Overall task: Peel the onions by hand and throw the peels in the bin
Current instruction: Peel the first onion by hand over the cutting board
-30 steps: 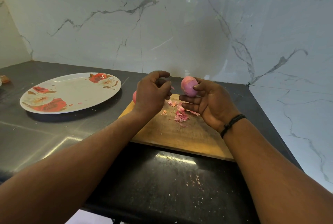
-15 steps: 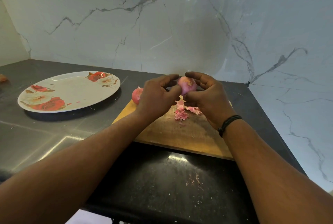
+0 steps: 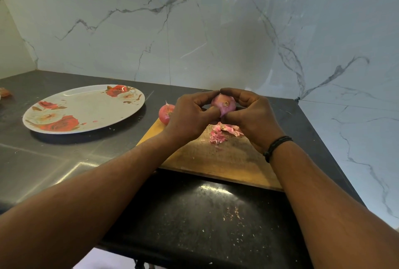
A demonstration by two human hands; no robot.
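A pink, partly peeled onion (image 3: 224, 104) is held above the wooden cutting board (image 3: 218, 160) between both hands. My left hand (image 3: 190, 115) grips it from the left, thumb against its lower side. My right hand (image 3: 250, 115) curls round it from the right, fingers over the top. A second onion (image 3: 165, 113), still in red skin, lies at the board's far left corner, partly hidden behind my left hand. A small heap of pink peels (image 3: 222, 132) lies on the board under the hands. No bin is in view.
A white plate with red roses (image 3: 86, 108) sits on the dark counter to the left. Marble walls close the back and right side. A small reddish scrap (image 3: 4, 92) lies at the far left edge. Crumbs dot the counter's front.
My left hand has come over from the left and closed onto the onion that my right hand was holding alone. Both hands now meet round it, slightly lower over the board.
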